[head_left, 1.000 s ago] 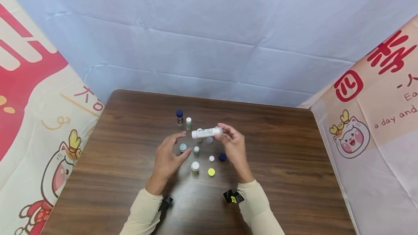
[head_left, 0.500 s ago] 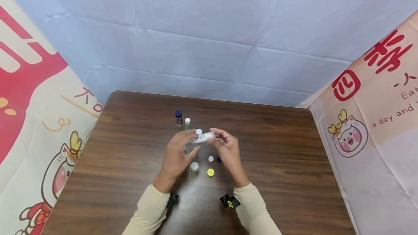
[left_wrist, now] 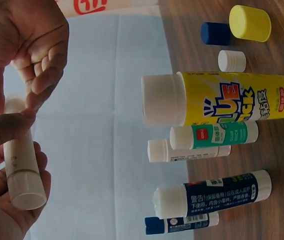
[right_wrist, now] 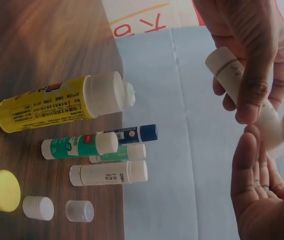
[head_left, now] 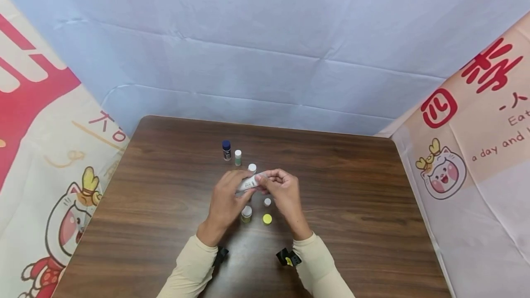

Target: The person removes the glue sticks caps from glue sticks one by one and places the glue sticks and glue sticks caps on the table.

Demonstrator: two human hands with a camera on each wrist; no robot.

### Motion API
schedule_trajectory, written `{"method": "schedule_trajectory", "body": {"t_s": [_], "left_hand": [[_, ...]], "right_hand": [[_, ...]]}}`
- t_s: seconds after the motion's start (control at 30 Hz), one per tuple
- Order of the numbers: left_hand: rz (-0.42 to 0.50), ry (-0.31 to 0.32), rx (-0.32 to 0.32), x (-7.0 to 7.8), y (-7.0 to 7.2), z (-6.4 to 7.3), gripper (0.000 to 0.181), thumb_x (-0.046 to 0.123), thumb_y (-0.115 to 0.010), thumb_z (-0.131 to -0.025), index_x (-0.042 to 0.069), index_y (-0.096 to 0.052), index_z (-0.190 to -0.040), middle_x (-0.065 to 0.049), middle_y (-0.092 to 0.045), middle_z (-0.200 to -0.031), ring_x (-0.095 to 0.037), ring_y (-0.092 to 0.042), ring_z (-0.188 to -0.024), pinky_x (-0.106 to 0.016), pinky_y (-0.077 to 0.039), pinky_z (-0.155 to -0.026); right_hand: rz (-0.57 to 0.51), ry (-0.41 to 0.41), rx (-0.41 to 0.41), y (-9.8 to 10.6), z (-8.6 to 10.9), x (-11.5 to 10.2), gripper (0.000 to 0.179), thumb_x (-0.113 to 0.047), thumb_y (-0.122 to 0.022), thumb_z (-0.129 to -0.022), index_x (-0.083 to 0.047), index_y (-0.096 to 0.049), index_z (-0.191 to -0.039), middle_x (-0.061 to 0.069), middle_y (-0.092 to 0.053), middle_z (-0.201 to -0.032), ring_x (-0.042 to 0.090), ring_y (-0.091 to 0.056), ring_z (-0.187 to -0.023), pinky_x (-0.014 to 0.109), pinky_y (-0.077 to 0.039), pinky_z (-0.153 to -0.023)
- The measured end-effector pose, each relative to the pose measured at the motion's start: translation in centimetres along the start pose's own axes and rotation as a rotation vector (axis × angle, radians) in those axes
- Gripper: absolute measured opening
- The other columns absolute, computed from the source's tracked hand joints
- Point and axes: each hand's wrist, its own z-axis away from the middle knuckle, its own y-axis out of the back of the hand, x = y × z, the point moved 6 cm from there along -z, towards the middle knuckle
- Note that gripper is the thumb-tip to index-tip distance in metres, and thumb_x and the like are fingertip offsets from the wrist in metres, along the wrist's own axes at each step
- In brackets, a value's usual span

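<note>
A white glue stick (head_left: pixel 248 183) is held between both hands, tilted above the table. My left hand (head_left: pixel 225 199) grips the end of its body with thumb and fingers; that base shows in the left wrist view. My right hand (head_left: pixel 285 193) pinches the opposite, translucent end. The fingers partly cover the tube in each view. Below the hands stands a large yellow glue stick (left_wrist: pixel 237 100), upright and uncapped, with white glue (right_wrist: pixel 129 95) bulging from its top. Near it are a green glue stick (left_wrist: pixel 217 135) and a navy uncapped glue stick (left_wrist: pixel 222 192).
Loose caps lie to the right of the sticks: yellow (head_left: pixel 267 219), white (head_left: pixel 267 202), navy (left_wrist: pixel 215 33) and translucent (right_wrist: pixel 79 211). Farther back stand a navy-capped glue stick (head_left: pixel 226 151) and a small green one (head_left: pixel 238 159). A white glue stick (right_wrist: pixel 107 173) stands close by.
My left hand has come in from the left and taken hold of the white glue stick's free end. The right hand has moved slightly left and down with the stick.
</note>
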Motion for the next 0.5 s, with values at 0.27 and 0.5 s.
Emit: {"method": "schedule_trajectory", "body": {"t_s": [0.27, 0.5], "left_hand": [[0.015, 0.017, 0.011, -0.2, 0.2, 0.1, 0.035, 0.008, -0.087, -0.068, 0.0, -0.071, -0.097, -0.011, -0.071, -0.09, -0.022, -0.065, -0.078, -0.035, -0.053, -0.063], [0.068, 0.066, -0.044, -0.9, 0.7, -0.2, 0.033, 0.009, -0.085, -0.071, 0.003, -0.071, -0.1, -0.011, -0.071, -0.09, -0.02, -0.066, -0.076, -0.035, -0.052, -0.062]], "right_hand": [[0.064, 0.025, -0.016, 0.1, -0.1, -0.5, 0.02, -0.006, -0.073, -0.085, 0.008, -0.066, -0.096, 0.016, -0.068, -0.079, 0.013, -0.065, -0.065, 0.028, -0.056, -0.061], [0.154, 0.097, -0.116, -0.2, 0.3, -3.2, 0.027, 0.002, -0.068, -0.087, 0.012, -0.063, -0.111, 0.025, -0.065, -0.096, 0.012, -0.062, -0.079, 0.018, -0.052, -0.067]]}}
